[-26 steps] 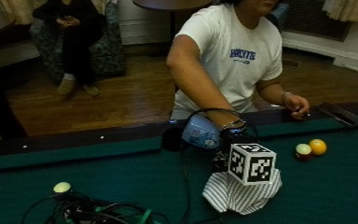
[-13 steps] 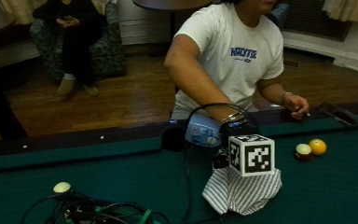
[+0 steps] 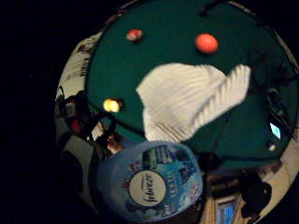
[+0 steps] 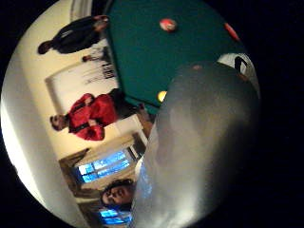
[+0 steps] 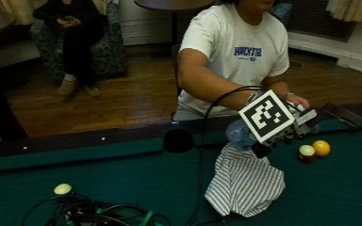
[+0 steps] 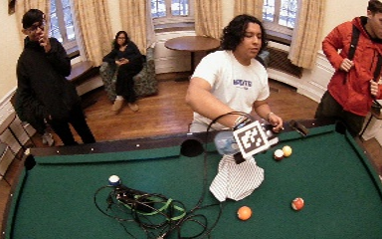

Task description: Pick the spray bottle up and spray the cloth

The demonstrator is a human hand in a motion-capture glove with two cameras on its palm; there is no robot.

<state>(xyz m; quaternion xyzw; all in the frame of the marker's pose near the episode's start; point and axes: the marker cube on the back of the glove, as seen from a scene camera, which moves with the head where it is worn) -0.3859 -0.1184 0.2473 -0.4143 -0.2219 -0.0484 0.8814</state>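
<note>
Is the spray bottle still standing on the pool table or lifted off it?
Lifted: the spray bottle hangs above the striped cloth, held in the right hand.

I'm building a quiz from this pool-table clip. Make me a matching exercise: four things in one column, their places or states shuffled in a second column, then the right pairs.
Things
1. spray bottle
2. striped cloth
3. yellow ball
4. cables

Places or states
A. tangled on the felt, beside the cue ball
B. lifted off the table in the right hand
C. lying crumpled on the felt, under the bottle
D. next to a dark red and white ball near the rail

Pairs: 1-B, 2-C, 3-D, 4-A
</note>
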